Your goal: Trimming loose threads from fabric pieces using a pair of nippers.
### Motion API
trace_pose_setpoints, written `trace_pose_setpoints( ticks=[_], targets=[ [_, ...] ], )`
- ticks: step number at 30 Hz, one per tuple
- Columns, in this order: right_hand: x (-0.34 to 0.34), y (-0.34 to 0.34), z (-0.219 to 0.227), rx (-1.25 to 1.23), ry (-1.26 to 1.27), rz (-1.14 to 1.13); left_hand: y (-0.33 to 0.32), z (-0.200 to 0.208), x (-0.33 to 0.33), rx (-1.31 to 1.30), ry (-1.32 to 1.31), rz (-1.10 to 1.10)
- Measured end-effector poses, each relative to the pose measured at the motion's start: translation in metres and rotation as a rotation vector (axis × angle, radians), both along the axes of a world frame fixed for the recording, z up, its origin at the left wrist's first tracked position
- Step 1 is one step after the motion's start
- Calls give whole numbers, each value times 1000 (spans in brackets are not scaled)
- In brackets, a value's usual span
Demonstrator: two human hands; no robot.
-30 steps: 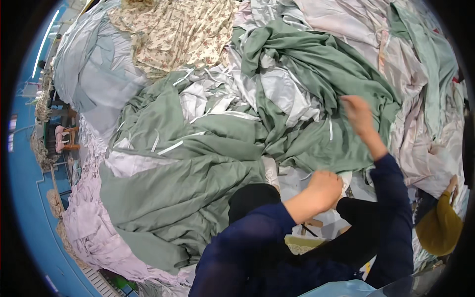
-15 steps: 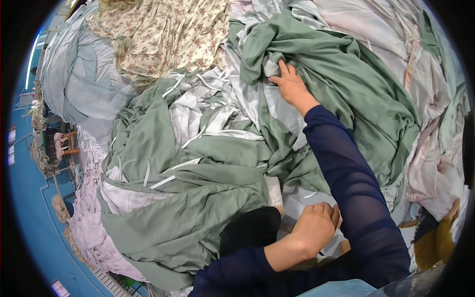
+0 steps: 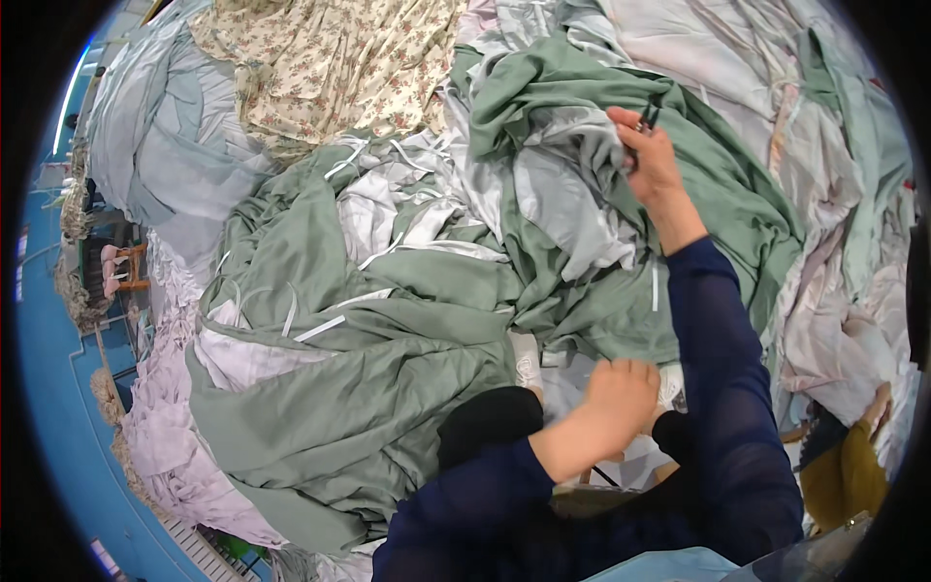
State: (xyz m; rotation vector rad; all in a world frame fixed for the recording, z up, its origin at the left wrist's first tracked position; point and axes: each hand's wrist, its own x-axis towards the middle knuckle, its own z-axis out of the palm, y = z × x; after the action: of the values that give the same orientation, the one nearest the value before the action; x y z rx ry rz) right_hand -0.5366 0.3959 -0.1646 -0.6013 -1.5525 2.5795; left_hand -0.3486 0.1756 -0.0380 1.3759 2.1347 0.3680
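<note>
I look down on a big heap of bed sheets. My right hand [image 3: 652, 160] reaches out in a navy sleeve and is closed on a fold of the pale grey-and-green sheet [image 3: 572, 209], lifting it slightly. A small dark thing shows between its fingertips; I cannot tell what it is. My left hand [image 3: 617, 400] hangs close to my body with the fingers curled, over white cloth [image 3: 558, 373] beside my dark trousers [image 3: 485, 427]. Whether it grips that cloth is unclear. A large sage-green sheet [image 3: 349, 407] with white ties spreads to the left of both hands.
A cream floral cloth [image 3: 339, 63] lies at the top, pale blue sheets [image 3: 160, 155] at the upper left, a lilac sheet [image 3: 165, 427] at the lower left, pinkish-white sheets [image 3: 834, 320] to the right. A blue floor [image 3: 48, 388] borders the left. A mustard garment [image 3: 853, 475] is at the lower right.
My right hand went from the right side of the green sheet up to its fold, then shifted right, lifting grey cloth. My left hand stayed near my lap.
</note>
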Motion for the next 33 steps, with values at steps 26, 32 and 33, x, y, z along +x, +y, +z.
trace_pose_setpoints(
  ticks=[26,32,33],
  targets=[
    [618,-121,314,481,-101,-196,-75,68,84,1094,145,639],
    [614,-126,255,967,-234,93,-175,230,79,1334,692,653],
    [612,-131,245,998,-137,99,-187,261,95,1370,657,730]
  ],
)
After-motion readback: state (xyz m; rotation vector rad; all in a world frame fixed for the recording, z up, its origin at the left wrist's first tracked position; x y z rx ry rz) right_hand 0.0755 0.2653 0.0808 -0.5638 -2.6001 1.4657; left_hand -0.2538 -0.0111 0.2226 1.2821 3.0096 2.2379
